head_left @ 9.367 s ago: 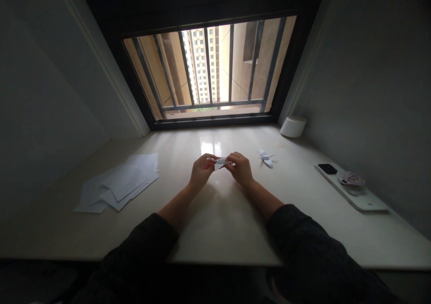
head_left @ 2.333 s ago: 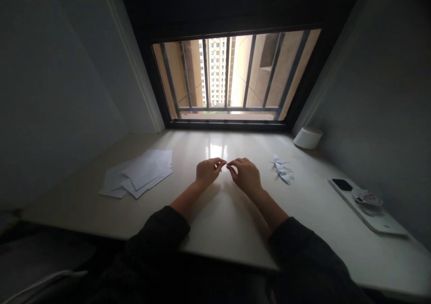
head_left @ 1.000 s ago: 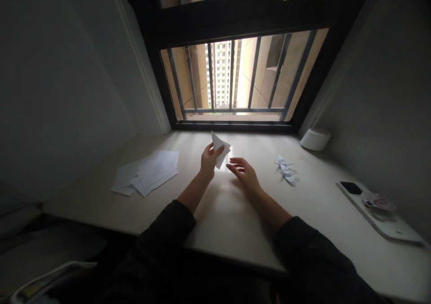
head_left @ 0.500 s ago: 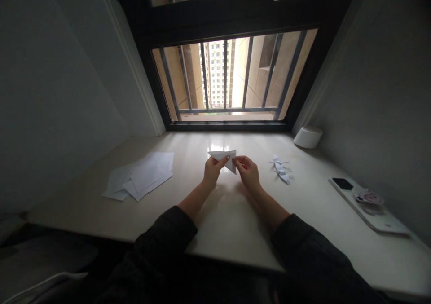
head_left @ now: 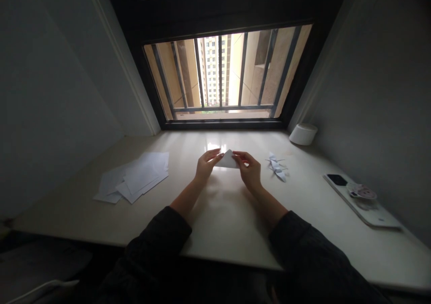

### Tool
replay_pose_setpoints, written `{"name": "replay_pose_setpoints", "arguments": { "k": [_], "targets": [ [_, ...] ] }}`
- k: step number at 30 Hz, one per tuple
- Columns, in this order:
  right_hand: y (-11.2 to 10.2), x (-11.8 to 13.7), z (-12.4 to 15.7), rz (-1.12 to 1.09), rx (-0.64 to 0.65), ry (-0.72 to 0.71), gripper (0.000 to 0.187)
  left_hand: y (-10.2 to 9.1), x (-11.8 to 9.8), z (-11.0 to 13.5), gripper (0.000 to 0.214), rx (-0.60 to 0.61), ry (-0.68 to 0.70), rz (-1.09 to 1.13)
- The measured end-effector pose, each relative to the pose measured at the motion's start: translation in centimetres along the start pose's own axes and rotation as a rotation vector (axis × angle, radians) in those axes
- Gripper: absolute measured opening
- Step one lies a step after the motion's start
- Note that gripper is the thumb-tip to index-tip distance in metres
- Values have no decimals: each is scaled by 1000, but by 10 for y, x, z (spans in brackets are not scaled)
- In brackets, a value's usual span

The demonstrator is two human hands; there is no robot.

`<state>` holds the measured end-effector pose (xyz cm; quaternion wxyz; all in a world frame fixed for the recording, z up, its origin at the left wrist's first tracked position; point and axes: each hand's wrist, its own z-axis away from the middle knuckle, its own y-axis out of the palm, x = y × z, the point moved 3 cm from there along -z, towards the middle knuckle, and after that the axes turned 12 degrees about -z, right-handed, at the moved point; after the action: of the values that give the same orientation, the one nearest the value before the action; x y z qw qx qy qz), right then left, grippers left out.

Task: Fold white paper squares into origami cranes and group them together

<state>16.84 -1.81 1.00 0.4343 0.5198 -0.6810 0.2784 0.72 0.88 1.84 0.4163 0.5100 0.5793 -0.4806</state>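
While the left hand (head_left: 206, 165) and right hand (head_left: 248, 171) pinch a folded paper triangle (head_left: 227, 160) narrowly at its corners, one finished-looking paper crane (head_left: 276, 167) lies at three o'clock (unfolded white sheets (head_left: 131, 178) remain at nine o'clock).

Paper sheets (head_left: 131, 178) lie left of the folded paper (head_left: 228, 160), an origami crane (head_left: 276, 167) and phone (head_left: 336, 179) right.

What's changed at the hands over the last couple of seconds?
The left hand, empty at first, took up a folded white paper triangle; the right hand then took hold too, and the triangle now sits flatter between them. The paper crane and loose sheets stayed put.
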Motion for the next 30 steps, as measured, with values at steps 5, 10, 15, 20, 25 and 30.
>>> {"name": "replay_pose_setpoints", "arguments": {
  "k": [5, 10, 15, 20, 25, 30],
  "targets": [
    [0, 7, 2, 46, 77, -73, 24, -2, -6, 2, 31, 33, 186, -283],
    [2, 7, 3, 34, 91, -82, 25, 4, -3, 10, 31, -48, 180, -291],
    [2, 7, 2, -3, 86, -78, 26, 5, -3, 9, 28, -79, 214, -309],
    [2, 8, 2, -6, 85, -99, 23, 6, -1, 8, 28, -72, 240, -297],
    [1, 9, 2, 18, 73, -122, 22, 6, -1, 10, 27, -96, 241, -310],
    [1, 7, 2, 47, 82, -133, 22, 4, -2, 9, 26, -87, 243, -318]
  ]
}}
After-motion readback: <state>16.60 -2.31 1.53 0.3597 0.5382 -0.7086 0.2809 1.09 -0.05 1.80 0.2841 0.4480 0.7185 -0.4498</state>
